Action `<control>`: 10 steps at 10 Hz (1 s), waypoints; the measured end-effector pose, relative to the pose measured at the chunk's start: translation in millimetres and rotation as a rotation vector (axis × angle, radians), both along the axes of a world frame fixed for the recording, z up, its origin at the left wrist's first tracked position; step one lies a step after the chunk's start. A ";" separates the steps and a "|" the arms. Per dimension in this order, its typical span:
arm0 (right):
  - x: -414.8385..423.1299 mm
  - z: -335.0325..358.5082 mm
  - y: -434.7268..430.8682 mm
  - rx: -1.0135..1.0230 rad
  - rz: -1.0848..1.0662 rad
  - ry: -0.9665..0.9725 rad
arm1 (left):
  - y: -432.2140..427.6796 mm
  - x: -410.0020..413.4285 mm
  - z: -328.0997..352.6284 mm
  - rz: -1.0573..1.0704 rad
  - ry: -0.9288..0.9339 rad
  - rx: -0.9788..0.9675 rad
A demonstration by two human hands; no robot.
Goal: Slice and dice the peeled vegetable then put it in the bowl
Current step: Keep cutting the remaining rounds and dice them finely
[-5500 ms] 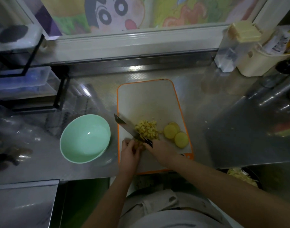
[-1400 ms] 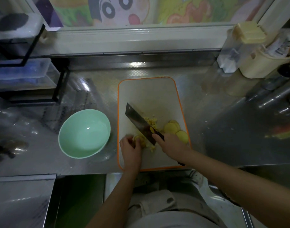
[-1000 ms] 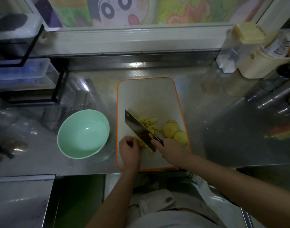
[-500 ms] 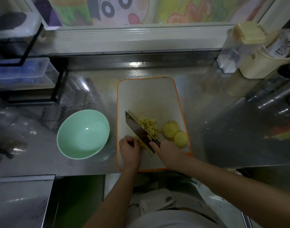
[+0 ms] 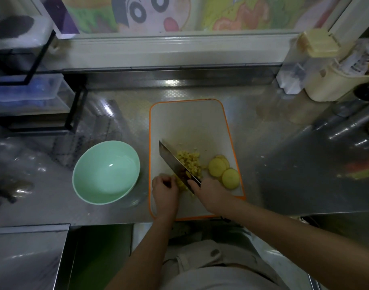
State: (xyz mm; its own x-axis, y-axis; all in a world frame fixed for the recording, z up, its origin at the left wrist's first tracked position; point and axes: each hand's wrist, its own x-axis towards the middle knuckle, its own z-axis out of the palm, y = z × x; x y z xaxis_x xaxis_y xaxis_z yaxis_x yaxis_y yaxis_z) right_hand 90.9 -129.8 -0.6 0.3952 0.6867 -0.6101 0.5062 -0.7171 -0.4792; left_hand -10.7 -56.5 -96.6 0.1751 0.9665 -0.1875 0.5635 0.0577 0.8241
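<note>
Standing on the steel table (image 5: 263, 143) was a mint-green round bowl (image 5: 106, 172) | left hand (image 5: 165, 192) curled its grip on yellow vegetable pieces (image 5: 180, 184) atop the orange-rimmed white cutting board (image 5: 189, 122) | right hand (image 5: 212, 192) closed its grip round the dark rectangular cleaver (image 5: 173, 162) | diced yellow pile (image 5: 190, 163) and round yellow slices (image 5: 223, 171) lay right of the blade.

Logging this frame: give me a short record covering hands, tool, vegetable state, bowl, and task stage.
left hand: curled fingers hold the uncut piece down on the cutting board
right hand: grips the knife, blade angled across the board
diced pile: on the board, just right of the blade
round slices: a few, overlapping, near the board's right edge
bowl: green, empty, on the counter left of the board
stage: dicing under way, nothing in the bowl yet
</note>
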 end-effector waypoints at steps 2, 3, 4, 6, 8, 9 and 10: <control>1.4 -3.4 0.0 -0.018 0.039 -0.066 | -2.0 0.0 6.1 -0.005 0.016 -0.004; 0.0 -7.7 -1.3 -0.069 0.010 -0.016 | -6.2 -1.1 11.7 -0.017 -0.042 0.031; 0.0 -4.6 -0.7 -0.054 -0.082 0.041 | -8.3 -0.9 13.4 -0.032 -0.046 0.033; 5.6 -9.9 -4.5 0.042 -0.034 0.021 | -7.5 0.8 12.4 -0.009 -0.046 0.019; 9.7 -4.8 -13.8 -0.018 -0.022 0.027 | 9.3 12.7 3.2 -0.017 0.032 -0.092; 10.8 -8.3 -17.9 0.012 -0.093 0.019 | 14.9 14.4 1.5 -0.036 0.106 -0.098; 12.3 -9.5 -15.3 0.017 -0.049 0.031 | 16.6 14.7 -0.9 -0.060 0.116 -0.098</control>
